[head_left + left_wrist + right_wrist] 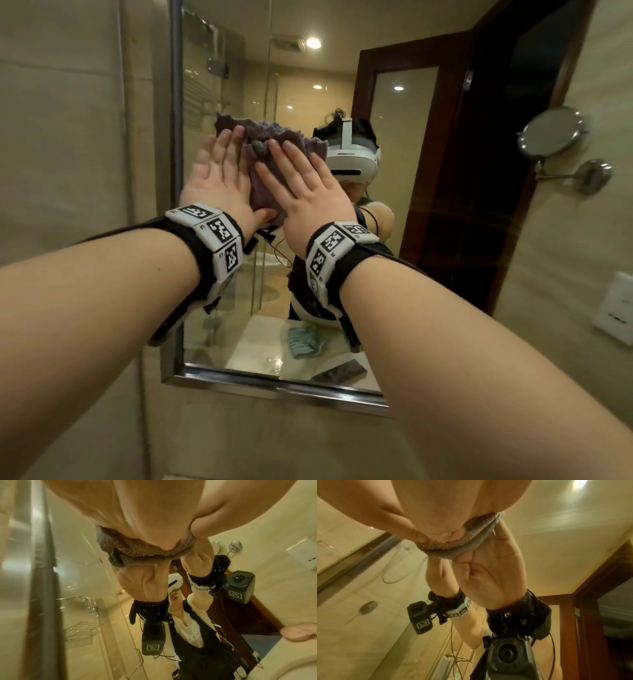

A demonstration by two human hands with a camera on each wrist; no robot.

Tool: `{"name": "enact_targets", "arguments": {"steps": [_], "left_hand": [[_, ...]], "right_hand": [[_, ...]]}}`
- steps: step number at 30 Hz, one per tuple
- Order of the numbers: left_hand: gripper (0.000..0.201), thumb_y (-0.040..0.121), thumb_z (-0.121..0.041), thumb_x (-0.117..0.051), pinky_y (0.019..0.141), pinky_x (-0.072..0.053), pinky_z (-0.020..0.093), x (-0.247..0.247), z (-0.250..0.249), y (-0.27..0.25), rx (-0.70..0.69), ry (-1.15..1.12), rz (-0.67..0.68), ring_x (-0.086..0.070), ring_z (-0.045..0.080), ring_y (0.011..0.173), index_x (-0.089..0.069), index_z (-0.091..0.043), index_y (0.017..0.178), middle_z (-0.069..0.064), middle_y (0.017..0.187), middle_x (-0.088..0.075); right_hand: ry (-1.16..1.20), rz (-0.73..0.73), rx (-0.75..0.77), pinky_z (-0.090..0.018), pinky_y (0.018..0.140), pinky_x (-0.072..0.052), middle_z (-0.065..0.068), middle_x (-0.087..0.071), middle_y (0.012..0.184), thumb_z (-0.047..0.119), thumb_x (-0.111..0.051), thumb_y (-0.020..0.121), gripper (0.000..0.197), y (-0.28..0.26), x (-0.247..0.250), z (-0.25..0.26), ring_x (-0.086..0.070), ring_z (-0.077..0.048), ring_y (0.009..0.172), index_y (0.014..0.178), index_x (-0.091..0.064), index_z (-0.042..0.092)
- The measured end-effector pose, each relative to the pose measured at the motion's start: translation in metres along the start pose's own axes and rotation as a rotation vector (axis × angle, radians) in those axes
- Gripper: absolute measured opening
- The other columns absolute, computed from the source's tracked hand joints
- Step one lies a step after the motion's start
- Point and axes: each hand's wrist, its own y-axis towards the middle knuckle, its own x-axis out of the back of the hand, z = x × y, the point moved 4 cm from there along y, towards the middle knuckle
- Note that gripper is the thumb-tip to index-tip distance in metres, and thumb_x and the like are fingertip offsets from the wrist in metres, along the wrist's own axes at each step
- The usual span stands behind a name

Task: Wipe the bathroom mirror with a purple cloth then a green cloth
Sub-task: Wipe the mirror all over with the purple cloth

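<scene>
Beige tiled walls (68, 137) close in the room. On the right wall a round swivel shaving mirror (549, 132) on a chrome arm hangs above a white socket plate (616, 313). Reflected: a dark wooden door frame (452, 137), recessed ceiling lights (313, 42) and a glass shower screen (219, 102).

A bathroom: framed wall mirror (308, 85), glass shower screen (226, 102).

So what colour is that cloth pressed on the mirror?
Purple, a dusky shade; the cloth shows best in the head view.
</scene>
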Motion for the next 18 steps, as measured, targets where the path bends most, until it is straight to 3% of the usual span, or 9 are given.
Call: {"name": "enact_targets", "arguments": {"steps": [8,14,18], "left_hand": [[0.089,0.087,-0.067,-0.005,0.106,0.022,0.047,0.033,-0.058,-0.009,-0.070,-0.025,-0.084,0.028,0.035,0.136,0.033,0.005,0.125,0.024,0.135,0.040],[0.093,0.087,-0.069,-0.006,0.107,0.022,0.047,0.055,-0.100,-0.014,-0.087,-0.067,-0.117,0.030,0.036,0.136,0.034,0.006,0.124,0.025,0.128,0.043],[0.095,0.086,-0.069,-0.006,0.109,0.019,0.046,0.072,-0.127,-0.020,-0.114,-0.097,-0.140,0.029,0.035,0.136,0.032,0.005,0.132,0.023,0.129,0.044]], "right_hand": [[0.021,-0.009,-0.072,-0.037,0.112,0.016,-0.005,0.021,0.154,0.037,-0.025,0.096,0.065,-0.045,-0.013,-0.052,0.020,-0.021,0.141,0.148,0.012,0.023],[0.009,-0.024,-0.112,-0.037,0.113,0.015,-0.004,0.021,0.154,0.034,-0.029,0.097,0.066,-0.076,-0.021,-0.090,0.020,-0.020,0.141,0.147,0.013,0.024],[0.006,-0.010,-0.125,-0.038,0.116,0.012,-0.003,0.022,0.154,0.035,-0.027,0.096,0.066,-0.096,-0.024,-0.117,0.021,-0.020,0.141,0.146,0.015,0.024]]}}
